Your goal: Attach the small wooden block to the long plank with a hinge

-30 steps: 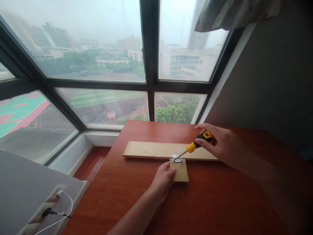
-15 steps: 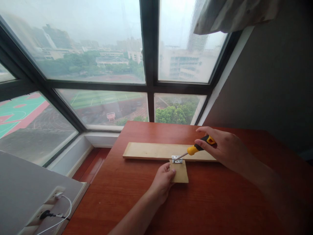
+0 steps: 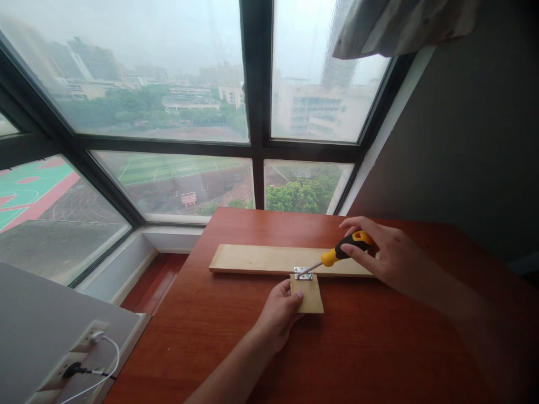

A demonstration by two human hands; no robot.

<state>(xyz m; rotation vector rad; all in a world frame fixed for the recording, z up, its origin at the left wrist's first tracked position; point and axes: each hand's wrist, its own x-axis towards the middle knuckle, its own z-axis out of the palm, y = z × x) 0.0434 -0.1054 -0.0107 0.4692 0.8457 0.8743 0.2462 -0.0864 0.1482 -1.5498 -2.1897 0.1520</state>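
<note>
My left hand grips the left edge of a small wooden board, thumb on top. A silver metal hinge spans this piece and the front edge of a long pale plank. My right hand has its thumb and fingers around the black and yellow handle of a screwdriver. Its shaft slants down to the left, with the tip at the hinge's lower left. Whether a screw sits under the tip is too small to make out.
The reddish-brown wooden table stands against large windows with dark frames. At lower left, a low wall carries power sockets with a white cable and a black plug. A curtain hangs at upper right.
The screwdriver handle has turned in my right hand, its yellow patch now showing on top. The left hand still holds the small board. The whole view has shifted slightly.
</note>
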